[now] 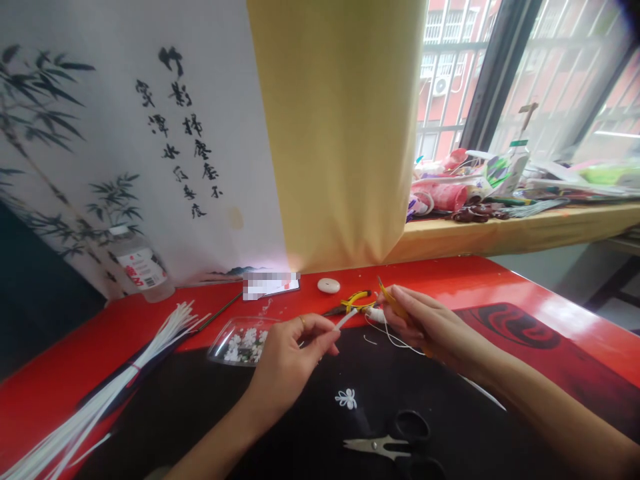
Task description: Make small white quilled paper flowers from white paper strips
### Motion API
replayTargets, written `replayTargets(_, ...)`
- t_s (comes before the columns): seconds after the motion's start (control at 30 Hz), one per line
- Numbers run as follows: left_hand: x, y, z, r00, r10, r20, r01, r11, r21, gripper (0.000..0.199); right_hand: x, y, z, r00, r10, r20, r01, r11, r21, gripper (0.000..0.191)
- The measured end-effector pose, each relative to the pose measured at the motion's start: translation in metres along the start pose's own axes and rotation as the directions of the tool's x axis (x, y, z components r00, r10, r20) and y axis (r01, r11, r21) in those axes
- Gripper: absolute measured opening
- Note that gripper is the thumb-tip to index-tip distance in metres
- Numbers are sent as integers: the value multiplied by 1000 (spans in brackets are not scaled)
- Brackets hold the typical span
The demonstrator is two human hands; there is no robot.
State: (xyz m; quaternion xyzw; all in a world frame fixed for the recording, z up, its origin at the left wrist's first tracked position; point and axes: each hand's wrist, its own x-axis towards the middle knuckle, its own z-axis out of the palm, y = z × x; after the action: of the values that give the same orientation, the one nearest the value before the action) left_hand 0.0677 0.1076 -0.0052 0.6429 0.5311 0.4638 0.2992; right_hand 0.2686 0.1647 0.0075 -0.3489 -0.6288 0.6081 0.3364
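Observation:
My left hand (pixel 300 347), with a ring on one finger, pinches a narrow white strip (pixel 346 320) that sticks out past the fingertips to the right. My right hand (pixel 420 320) is closed around a yellow tool with a pointed metal tip (pixel 393 300), its tip aimed up and left; its exact kind is partly hidden by the fingers. On the black mat (pixel 310 427) below lies a small white looped knot (pixel 346 399). Black-handled scissors (pixel 377 445) lie nearer to me. Behind the hands are yellow-handled pliers (pixel 357 300) and a spool of white thread (pixel 375 315).
A clear tray (pixel 220 352) holds small white flower-like pieces. At left lies a tied bundle of white strips (pixel 125 377), with a plastic bottle (pixel 140 267) behind it. A pale oval object (pixel 329 286) and a phone-like slab (pixel 273 285) sit at the back. The windowsill (pixel 500 223) is cluttered.

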Motion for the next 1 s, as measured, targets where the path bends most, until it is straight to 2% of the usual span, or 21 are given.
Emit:
replayTargets(0.07,0,-1,1,995,-96,3,96,983,-158,9,-2,-2,2,997,-75,-31,69,982,-174,34)
replayTargets(0.13,0,-2,2,991,-132,10,130,958,-257,7,-5,-3,6,990,-142,-20,126,927,-354,33)
replayTargets(0.23,-1,0,4,989,-146,14,143,945,-294,6,-10,-5,14,981,-192,-7,157,823,-546,33)
replayTargets(0.33,-2,4,5,988,-150,25,151,944,-293,7,-14,-8,19,983,-181,10,143,741,-656,29)
replayTargets(0.43,-3,6,7,988,-152,30,154,948,-279,7,-16,-10,19,981,-189,37,163,714,-681,27)
replayTargets(0.7,-4,4,8,986,-160,52,168,952,-254,8,-14,-10,17,977,-209,48,188,730,-657,26)
replayTargets(0.9,-3,6,7,979,-203,25,202,940,-277,9,-13,-9,16,979,-195,50,179,729,-661,27)
replayTargets(1.0,-4,4,9,982,-185,36,188,944,-273,9,-13,-8,16,979,-198,54,183,729,-660,27)
